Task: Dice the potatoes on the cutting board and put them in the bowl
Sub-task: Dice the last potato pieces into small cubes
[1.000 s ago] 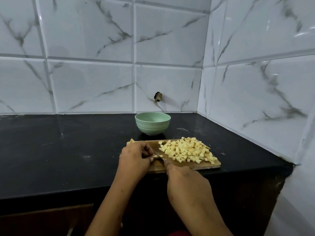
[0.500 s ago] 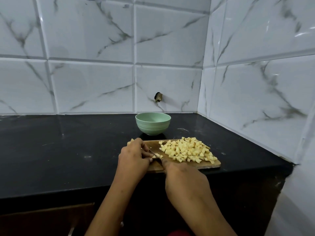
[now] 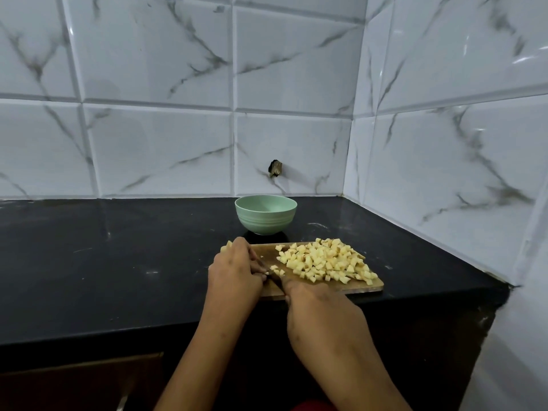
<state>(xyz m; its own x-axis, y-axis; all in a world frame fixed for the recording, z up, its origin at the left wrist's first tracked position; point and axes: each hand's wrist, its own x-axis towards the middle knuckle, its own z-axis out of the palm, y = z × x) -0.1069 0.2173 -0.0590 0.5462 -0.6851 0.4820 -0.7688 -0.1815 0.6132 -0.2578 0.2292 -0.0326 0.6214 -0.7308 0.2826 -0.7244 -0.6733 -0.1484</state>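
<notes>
Seemingly the last piece (image 3: 226, 247) is being gripped by the left hand (image 3: 235, 272) and cut by the knife (image 3: 274, 277) clenched in the right hand (image 3: 317, 307); dice (image 3: 326, 262) are awaiting the bowl (image 3: 266, 203).

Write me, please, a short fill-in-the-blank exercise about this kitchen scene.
1. The green bowl behind the cutting board is ____ inside.
2. The diced potatoes are heaped on the board's ____ half.
3. The left hand steadies a potato piece and the right hand holds the ____.
4. The countertop is ____ in colour.
Answers: empty; right; knife; black.
</notes>
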